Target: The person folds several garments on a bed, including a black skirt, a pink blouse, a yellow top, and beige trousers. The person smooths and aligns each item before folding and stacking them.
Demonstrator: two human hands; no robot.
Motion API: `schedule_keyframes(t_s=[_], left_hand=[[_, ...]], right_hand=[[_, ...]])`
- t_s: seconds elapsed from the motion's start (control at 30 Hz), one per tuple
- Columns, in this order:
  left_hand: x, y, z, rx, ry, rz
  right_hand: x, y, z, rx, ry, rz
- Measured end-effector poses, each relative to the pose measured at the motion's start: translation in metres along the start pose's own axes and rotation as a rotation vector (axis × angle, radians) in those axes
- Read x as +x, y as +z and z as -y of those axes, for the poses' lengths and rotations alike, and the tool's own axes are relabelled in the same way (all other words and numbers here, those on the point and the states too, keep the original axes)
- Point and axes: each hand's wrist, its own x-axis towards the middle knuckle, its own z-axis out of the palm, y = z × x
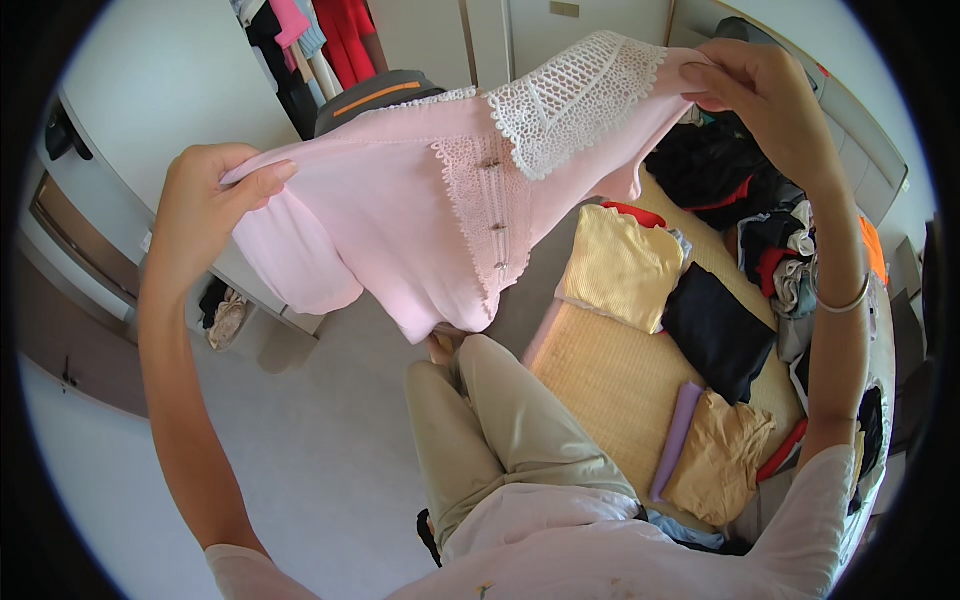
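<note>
A pale pink blouse hangs stretched out in the air between my two hands. It has a white crocheted lace collar and a pink lace strip with small fastenings down its front. My left hand pinches one shoulder of the blouse, thumb on top. The opposite shoulder is gripped by my right hand, higher up and farther right. A short sleeve hangs below my left hand. The blouse's lower edge hangs just above my knees and hides part of the floor and the bed edge.
To my right a bed with a woven mat bears a folded yellow ribbed top, a folded black garment, a tan garment and a heap of dark clothes. Garments hang in an open wardrobe ahead.
</note>
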Motion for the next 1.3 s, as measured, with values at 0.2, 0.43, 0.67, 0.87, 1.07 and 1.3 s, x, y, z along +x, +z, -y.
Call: schedule_keyframes(t_s=[0.2,0.43,0.67,0.87,1.07,1.3], left_hand=[[-0.006,-0.007,-0.013,-0.376,-0.025,0.091],[-0.011,-0.002,-0.022,-0.528,-0.058,0.045],[-0.009,0.002,-0.024,-0.481,0.063,-0.099],[-0.008,0.000,-0.031,-0.277,0.155,-0.174],[-0.002,-0.007,-0.032,-0.166,0.085,-0.102],[0.005,0.000,-0.025,-0.354,0.183,-0.152]], right_hand=[[0.008,-0.006,-0.001,0.033,-0.032,-0.007],[0.000,-0.011,0.002,-0.099,-0.009,-0.006],[-0.008,-0.015,0.008,-0.195,0.039,-0.067],[-0.007,-0.016,0.009,-0.225,-0.020,-0.174],[-0.006,-0.017,0.007,-0.219,-0.038,-0.158],[-0.005,-0.017,-0.010,-0.244,-0.132,-0.138]])
